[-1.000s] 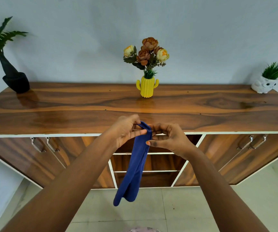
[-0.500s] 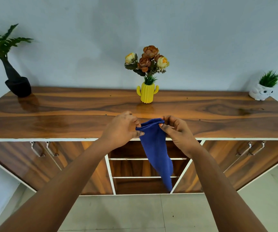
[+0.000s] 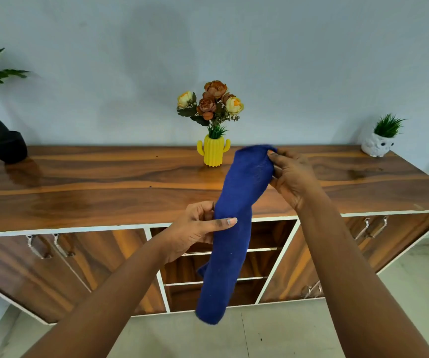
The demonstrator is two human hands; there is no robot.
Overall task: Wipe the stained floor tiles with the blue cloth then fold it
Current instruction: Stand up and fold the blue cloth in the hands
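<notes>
Wood-grain sideboard (image 3: 105, 192) spans the frame against a pale wall, white edging, glossy top. Far left on it: black vase (image 3: 1, 143) with a green leafy plant, leaning. Below, left cabinet door with two metal handles (image 3: 49, 245). Centre far: yellow cactus-shaped vase (image 3: 213, 152) with orange and cream flowers (image 3: 212, 102). Open shelf bay (image 3: 260, 264) in the middle of the sideboard, partly blocked by the cloth and both forearms.

Left hand (image 3: 195, 229) is near the front edge of the top, thumb laid across the front of the blue cloth (image 3: 230, 236) and fingers behind it, clamped on the mid-section. Cloth is bunched into a long narrow strip, held in the air in front of the sideboard, running from upper right down to lower left; bottom end hangs free just above the floor tiles (image 3: 298, 332), not touching them as far as I can tell. Right hand (image 3: 292, 177) is higher and farther, fingertips pinched on the cloth's top end, over the sideboard top.

Far right: white owl planter (image 3: 377, 147) with green grass-like tuft. Right door has two handles (image 3: 374, 226).
</notes>
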